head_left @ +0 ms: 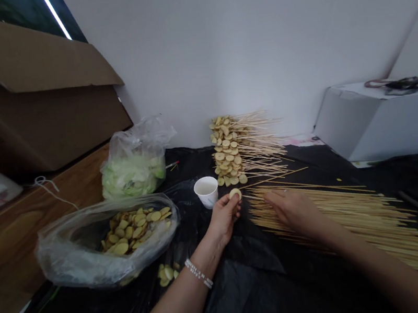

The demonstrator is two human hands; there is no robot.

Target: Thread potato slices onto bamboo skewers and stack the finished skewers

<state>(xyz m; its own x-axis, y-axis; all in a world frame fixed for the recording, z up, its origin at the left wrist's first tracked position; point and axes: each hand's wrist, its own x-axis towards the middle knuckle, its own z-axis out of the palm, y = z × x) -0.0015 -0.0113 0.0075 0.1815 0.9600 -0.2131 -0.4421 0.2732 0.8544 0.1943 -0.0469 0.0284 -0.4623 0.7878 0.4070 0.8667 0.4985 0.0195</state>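
A round pale potato slice [234,193] is pinched between the thumb and fingers of my left hand [224,216], just right of a white paper cup [206,191]. My right hand [292,209] rests at the near-left end of a wide spread of bamboo skewers [363,227]. Its fingers are curled together and touch the skewers; whether one is between them is hidden. Beyond both hands lies a stack of skewered potato slices [227,156], their bare sticks pointing right.
At left, an open plastic bag of potato slices [129,230] sits before a bag of pale green vegetable [133,176]. Several loose slices [167,273] lie nearer me. A cardboard box [40,119] stands back left, a white box [377,119] right. Black plastic sheeting [246,288] covers the surface.
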